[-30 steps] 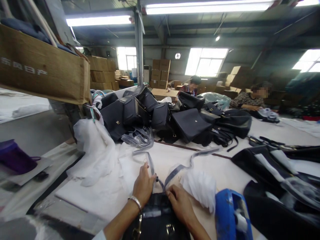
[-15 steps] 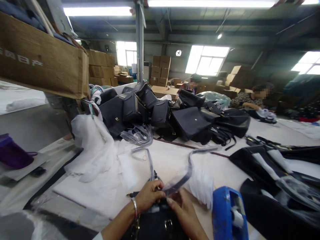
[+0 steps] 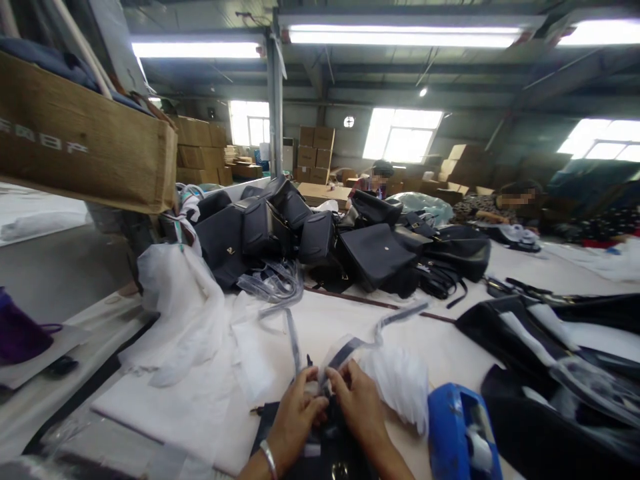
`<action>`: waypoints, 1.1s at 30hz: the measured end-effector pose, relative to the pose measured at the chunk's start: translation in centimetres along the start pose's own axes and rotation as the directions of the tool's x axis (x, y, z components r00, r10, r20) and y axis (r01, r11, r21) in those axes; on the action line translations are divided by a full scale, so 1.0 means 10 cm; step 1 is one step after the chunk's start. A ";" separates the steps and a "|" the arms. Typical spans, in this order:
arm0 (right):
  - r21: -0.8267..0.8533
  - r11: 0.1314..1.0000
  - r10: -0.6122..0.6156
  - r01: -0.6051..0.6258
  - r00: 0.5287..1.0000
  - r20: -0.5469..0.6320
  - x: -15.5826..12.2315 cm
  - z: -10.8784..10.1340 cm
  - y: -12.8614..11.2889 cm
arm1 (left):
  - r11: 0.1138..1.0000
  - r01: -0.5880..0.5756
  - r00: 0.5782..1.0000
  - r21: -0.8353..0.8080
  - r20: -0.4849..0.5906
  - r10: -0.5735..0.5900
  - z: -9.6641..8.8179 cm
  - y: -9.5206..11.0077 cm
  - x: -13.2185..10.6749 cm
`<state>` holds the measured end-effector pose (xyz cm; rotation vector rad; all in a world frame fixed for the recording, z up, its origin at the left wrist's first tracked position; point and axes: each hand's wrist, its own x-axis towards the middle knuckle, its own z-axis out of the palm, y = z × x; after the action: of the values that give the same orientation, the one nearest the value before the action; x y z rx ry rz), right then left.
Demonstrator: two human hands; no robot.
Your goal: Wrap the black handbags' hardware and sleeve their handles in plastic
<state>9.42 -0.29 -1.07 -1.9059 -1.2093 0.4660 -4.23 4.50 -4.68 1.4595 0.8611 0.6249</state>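
My left hand (image 3: 297, 413) and my right hand (image 3: 355, 403) meet at the bottom centre, both pinched on the plastic-wrapped strap (image 3: 350, 347) of a black bag (image 3: 320, 453) that lies under my wrists. The strap runs up and to the right over the white table (image 3: 330, 320), clear film around it. A second strap end (image 3: 293, 343) rises straight up from my left hand. A bracelet sits on my left wrist. White tissue paper (image 3: 400, 383) is bunched just right of my right hand.
A blue tape dispenser (image 3: 460, 433) stands at the lower right. A heap of black bags (image 3: 320, 237) fills the table's middle. White plastic bags (image 3: 180, 307) lie left, a cardboard box (image 3: 90, 147) overhangs them. Dark bags (image 3: 550, 360) crowd the right. Two people work at the far side.
My hands have come closer together over the bag, both now pinching the strap near its base. The strap's loop has dropped lower toward the table. The camera has tilted slightly.
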 end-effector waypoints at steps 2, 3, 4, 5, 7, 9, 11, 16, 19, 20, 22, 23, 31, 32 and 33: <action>-0.024 0.999 -0.021 0.021 1.000 0.009 0.02 0.02 -0.05 | 0.999 0.012 0.997 0.044 -0.075 -0.009 0.03 0.01 -0.01; -0.028 0.999 -0.030 0.030 0.999 0.011 0.03 0.01 -0.08 | 0.998 0.019 0.995 0.066 -0.099 -0.012 0.04 0.00 -0.01; -0.025 0.999 -0.037 0.038 0.999 0.020 0.05 0.00 -0.10 | 0.996 0.024 0.994 0.081 -0.110 -0.015 0.05 0.00 0.00; -0.010 0.999 -0.041 0.042 0.998 0.044 0.06 -0.01 -0.11 | 0.996 0.026 0.994 0.085 -0.110 -0.017 0.06 -0.02 0.01; 0.071 0.997 -0.041 0.032 0.990 0.136 0.09 -0.05 -0.09 | 0.997 0.034 0.996 0.071 -0.090 -0.027 0.06 -0.05 0.05; 0.185 0.983 -0.016 -0.022 0.979 0.201 0.10 -0.07 -0.01 | 0.998 0.051 0.997 0.039 -0.066 -0.048 0.05 -0.08 0.10; 0.261 0.961 0.037 -0.094 0.976 0.216 0.08 -0.07 0.10 | 0.997 0.075 0.997 0.004 -0.032 -0.074 0.03 -0.10 0.13; 0.318 0.938 0.054 -0.139 0.963 0.264 -0.03 0.04 0.25 | 0.992 0.120 0.991 -0.037 0.056 -0.118 0.01 -0.11 0.17; 0.353 0.919 0.091 -0.178 0.964 0.249 -0.06 0.10 0.26 | 0.991 0.122 0.989 -0.049 0.087 -0.118 0.02 -0.14 0.17; 0.372 0.906 0.107 -0.201 0.960 0.258 -0.06 0.11 0.28 | 0.991 0.123 0.989 -0.052 0.092 -0.117 0.03 -0.15 0.17; 0.426 0.871 0.135 -0.244 0.953 0.270 -0.07 0.13 0.31 | 0.991 0.121 0.990 -0.054 0.086 -0.116 0.04 -0.18 0.18; 0.454 0.854 0.138 -0.253 0.953 0.271 -0.07 0.13 0.33 | 0.992 0.118 0.990 -0.054 0.078 -0.114 0.05 -0.20 0.18; 0.508 0.827 0.134 -0.239 0.963 0.235 -0.10 0.14 0.34 | 0.987 0.143 0.985 -0.067 0.104 -0.136 0.05 -0.16 0.15; 0.512 0.815 0.159 -0.272 0.954 0.253 -0.10 0.14 0.33 | 0.989 0.139 0.985 -0.050 0.109 -0.133 0.04 -0.15 0.14; 0.517 0.805 0.172 -0.293 0.947 0.270 -0.09 0.13 0.32 | 0.992 0.128 0.985 -0.020 0.119 -0.125 0.04 -0.14 0.15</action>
<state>10.01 -1.16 -4.51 -1.5201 -0.8350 1.0561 -3.25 5.36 -6.30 1.3908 0.8422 0.4494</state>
